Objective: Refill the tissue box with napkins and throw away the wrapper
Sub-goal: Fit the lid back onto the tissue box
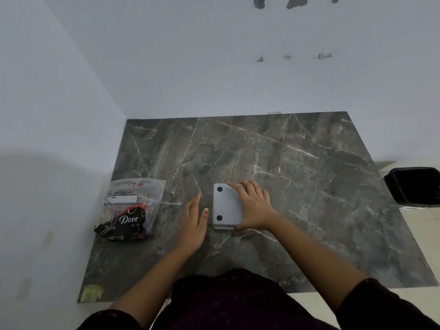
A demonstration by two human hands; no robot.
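Note:
A small white tissue box point(225, 206) lies bottom-up on the dark marble table point(309, 186), two black round pads showing on its left side. My right hand point(253, 207) covers its right half, fingers over the far edge and thumb at the near edge. Just left of the box, apart from it, my left hand point(194, 222) rests flat on the table with fingers together and nothing in it. The napkin pack point(129, 210), a clear plastic wrapper with black and red print, lies at the table's left edge near the wall.
A black bin point(415, 185) stands on the floor past the table's right edge. White walls close the table in at the left and back. A yellowish tape patch point(91, 292) marks the near left corner. My dark-clothed lap point(238, 303) is at the near edge.

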